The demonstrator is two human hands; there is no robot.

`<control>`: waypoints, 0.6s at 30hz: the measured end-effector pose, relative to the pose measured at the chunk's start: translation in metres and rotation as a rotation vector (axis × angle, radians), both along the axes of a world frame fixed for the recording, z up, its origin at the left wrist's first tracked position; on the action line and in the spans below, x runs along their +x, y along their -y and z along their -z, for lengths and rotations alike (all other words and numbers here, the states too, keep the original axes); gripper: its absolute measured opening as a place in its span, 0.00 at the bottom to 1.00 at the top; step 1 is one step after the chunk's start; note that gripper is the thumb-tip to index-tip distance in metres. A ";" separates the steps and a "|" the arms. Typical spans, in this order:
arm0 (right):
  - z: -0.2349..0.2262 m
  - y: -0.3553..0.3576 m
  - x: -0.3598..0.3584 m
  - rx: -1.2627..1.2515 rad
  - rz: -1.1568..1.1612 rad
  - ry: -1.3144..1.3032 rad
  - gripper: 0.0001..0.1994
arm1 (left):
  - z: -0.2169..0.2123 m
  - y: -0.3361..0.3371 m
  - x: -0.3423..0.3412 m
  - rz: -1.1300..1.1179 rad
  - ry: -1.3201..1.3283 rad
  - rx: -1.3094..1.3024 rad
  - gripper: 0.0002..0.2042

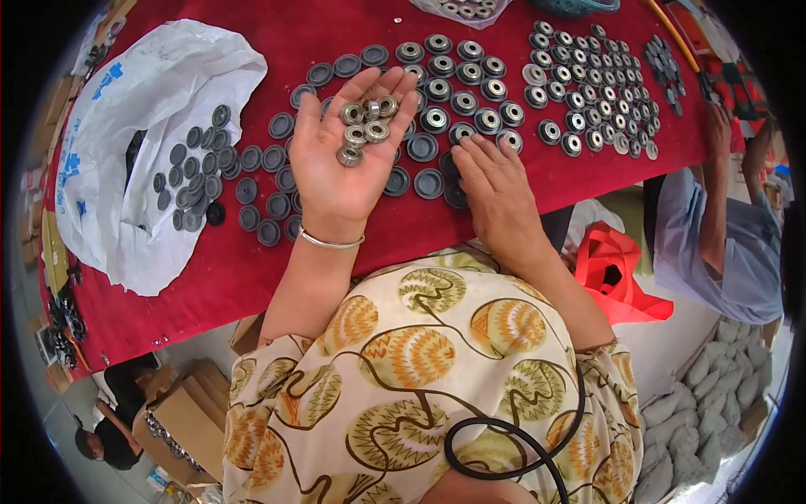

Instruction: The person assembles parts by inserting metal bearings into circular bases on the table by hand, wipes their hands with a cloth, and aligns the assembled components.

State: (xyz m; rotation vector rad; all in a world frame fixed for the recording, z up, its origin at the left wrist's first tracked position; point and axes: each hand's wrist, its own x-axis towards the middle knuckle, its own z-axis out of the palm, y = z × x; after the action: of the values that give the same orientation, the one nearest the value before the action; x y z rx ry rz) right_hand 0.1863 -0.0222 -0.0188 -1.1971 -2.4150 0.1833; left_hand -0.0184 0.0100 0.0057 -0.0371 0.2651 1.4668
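Observation:
My left hand point(344, 168) is palm up above the table, fingers loosely stretched, with several small metal ball bearings point(376, 132) on its palm and fingers. My right hand point(495, 189) points palm down over the nearest rows, its fingers bent onto the parts there. What lies under those fingers, and the thumb, is hidden. Dark grey round caps point(428, 183) without bearings lie between the hands. Beyond them, rows of grey caps point(463, 102) each have a bearing seated in the middle.
A white plastic bag point(185, 76) with loose grey caps point(197, 181) lies at the left on the red cloth point(336, 25). More filled caps point(600, 101) stand in rows at the right. Another person's arm point(715, 185) reaches in there. A red bag point(613, 277) sits below the edge.

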 end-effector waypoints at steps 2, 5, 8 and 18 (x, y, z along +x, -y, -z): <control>0.000 -0.003 0.003 0.022 -0.002 -0.024 0.20 | 0.000 -0.002 0.005 0.003 0.000 0.008 0.30; -0.002 -0.010 0.004 0.000 0.010 -0.122 0.19 | 0.014 0.002 0.012 0.131 0.066 0.010 0.30; -0.009 -0.010 0.007 0.064 0.034 -0.236 0.20 | 0.013 0.011 0.026 0.232 0.024 -0.079 0.31; -0.031 -0.003 0.011 0.013 0.001 -0.252 0.14 | 0.019 0.022 0.040 0.573 0.052 0.073 0.32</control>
State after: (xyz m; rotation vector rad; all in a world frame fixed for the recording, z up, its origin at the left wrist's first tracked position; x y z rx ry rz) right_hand 0.1971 -0.0189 0.0126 -1.0976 -2.1937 0.2987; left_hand 0.0217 -0.0119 -0.0137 0.0566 0.1609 0.9034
